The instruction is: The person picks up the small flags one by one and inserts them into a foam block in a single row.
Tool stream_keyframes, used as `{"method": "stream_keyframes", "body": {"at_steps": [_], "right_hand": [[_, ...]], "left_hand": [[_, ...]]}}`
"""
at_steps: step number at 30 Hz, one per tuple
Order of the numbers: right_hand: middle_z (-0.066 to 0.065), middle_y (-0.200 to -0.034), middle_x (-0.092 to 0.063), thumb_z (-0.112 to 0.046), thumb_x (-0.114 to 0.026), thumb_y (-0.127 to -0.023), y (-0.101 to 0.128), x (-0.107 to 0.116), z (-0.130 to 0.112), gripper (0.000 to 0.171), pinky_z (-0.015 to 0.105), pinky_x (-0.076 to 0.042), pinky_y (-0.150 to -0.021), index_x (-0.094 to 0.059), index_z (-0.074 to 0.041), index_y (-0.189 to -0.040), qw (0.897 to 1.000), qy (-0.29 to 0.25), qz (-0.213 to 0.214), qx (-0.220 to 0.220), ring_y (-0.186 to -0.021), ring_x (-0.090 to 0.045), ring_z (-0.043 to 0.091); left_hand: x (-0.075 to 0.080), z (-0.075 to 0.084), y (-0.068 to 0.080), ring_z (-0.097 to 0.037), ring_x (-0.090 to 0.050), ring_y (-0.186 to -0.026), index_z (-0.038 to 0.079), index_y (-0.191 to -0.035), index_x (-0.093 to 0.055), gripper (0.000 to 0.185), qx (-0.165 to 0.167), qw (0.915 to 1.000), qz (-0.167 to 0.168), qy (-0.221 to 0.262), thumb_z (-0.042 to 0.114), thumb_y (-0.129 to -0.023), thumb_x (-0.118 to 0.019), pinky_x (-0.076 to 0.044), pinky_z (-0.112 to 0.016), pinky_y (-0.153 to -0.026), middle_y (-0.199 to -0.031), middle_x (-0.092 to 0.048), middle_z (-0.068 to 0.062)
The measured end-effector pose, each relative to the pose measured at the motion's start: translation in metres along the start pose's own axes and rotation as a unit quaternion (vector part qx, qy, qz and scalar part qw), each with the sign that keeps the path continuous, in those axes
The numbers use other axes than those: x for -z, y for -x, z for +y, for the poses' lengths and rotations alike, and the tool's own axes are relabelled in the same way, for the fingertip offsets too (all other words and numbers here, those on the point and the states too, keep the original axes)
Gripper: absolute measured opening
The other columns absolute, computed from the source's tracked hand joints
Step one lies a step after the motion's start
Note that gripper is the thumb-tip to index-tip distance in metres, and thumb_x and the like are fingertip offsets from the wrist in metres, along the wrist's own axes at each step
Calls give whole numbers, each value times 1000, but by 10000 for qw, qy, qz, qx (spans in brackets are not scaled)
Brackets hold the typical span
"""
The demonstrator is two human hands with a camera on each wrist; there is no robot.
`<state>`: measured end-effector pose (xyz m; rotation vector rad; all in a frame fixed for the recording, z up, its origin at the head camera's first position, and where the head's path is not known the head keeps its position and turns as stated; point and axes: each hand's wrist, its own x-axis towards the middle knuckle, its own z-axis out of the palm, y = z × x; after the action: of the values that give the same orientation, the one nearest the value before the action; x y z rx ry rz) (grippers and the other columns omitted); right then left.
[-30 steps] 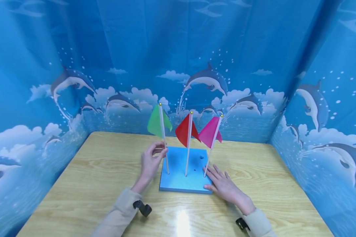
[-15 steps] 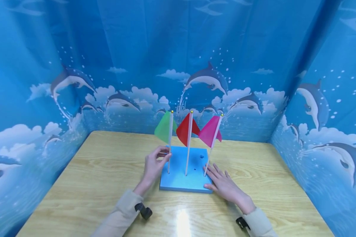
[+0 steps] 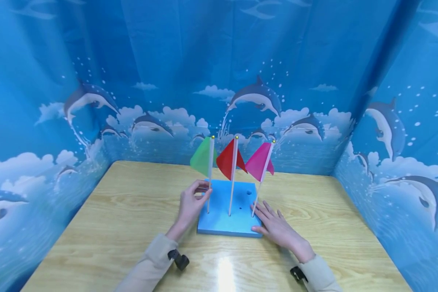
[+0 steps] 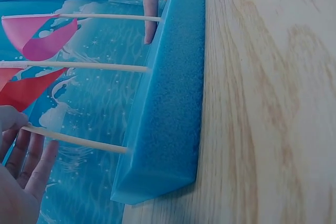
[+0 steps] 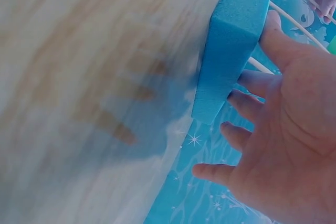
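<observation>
A blue foam block (image 3: 219, 219) lies on the wooden table (image 3: 113, 211) with three small flags standing in it: green (image 3: 202, 156), red (image 3: 228, 160) and pink (image 3: 259, 161). My left hand (image 3: 194, 199) pinches the green flag's stick (image 3: 209, 190) between thumb and fingers; the same stick (image 4: 79, 140) enters the block (image 4: 168, 103) in the left wrist view. My right hand (image 3: 273, 225) lies flat with straight fingers on the block's right front corner, beside the pink flag's stick (image 3: 259, 192). In the right wrist view the thumb rests on the block's edge (image 5: 231, 51).
Blue dolphin-print curtains (image 3: 219, 81) wall the table on three sides. Spare holes (image 3: 248, 193) show in the block's far right part. Bare wood lies to the left, right and front of the block.
The green flag has gone from leaning left to nearly upright and stands lower in the block, my left hand shifting right with it. The right hand has stayed put.
</observation>
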<state>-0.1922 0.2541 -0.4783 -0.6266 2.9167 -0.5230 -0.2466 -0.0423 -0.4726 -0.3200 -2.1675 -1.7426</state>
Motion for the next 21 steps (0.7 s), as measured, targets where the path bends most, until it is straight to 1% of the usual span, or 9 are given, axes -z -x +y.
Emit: {"method": "stream_keyframes", "body": {"at_steps": [2,8,16,19,21], "right_hand": [[12,-166,-25,-46,-56,-102,0,0,-1,70,76,-12,-115,-31,-14,-160,10000,-46,-6,-7,-153,-13,44],[13,-166,-25,-44,-58,-102,0,1,-3,70,77,-12,-115,-33,-13,-159,9999,-106,-13,0,-153,-13,45],[14,-166,-25,-42,-59,-102,-2,1,-1,69,77,-12,-115,-33,-13,-159,9999,-133,-39,-4,-153,-12,45],[15,-166,-24,-42,-59,-101,-2,0,-1,70,77,-12,-115,-33,-13,-159,9999,-147,-37,-11,-153,-12,45],[17,-166,-23,-43,-60,-101,-2,1,-1,73,77,-13,-114,-31,-12,-160,9999,-132,-7,-31,-152,-12,46]], "left_hand": [[-1,0,0,-24,-72,-94,7,-108,-71,17,-2,10000,-5,-39,7,-92,-75,-62,-26,-73,-104,-75,-8],[-1,2,-1,-24,-72,-93,7,-107,-71,16,-48,10000,-39,1,8,-92,-75,-63,-28,-74,-103,-75,-9],[0,2,-1,-25,-72,-92,6,-109,-71,21,-60,9999,-95,-8,8,-89,-78,-63,-27,-74,-103,-75,-9],[1,2,-1,-27,-72,-96,5,-112,-70,24,-64,9998,-160,23,8,-90,-78,-63,-32,-77,-105,-75,-11],[4,1,-1,-29,-71,-101,4,-115,-70,26,-52,9997,-251,-29,11,-91,-77,-63,-37,-82,-110,-74,-11]]}}
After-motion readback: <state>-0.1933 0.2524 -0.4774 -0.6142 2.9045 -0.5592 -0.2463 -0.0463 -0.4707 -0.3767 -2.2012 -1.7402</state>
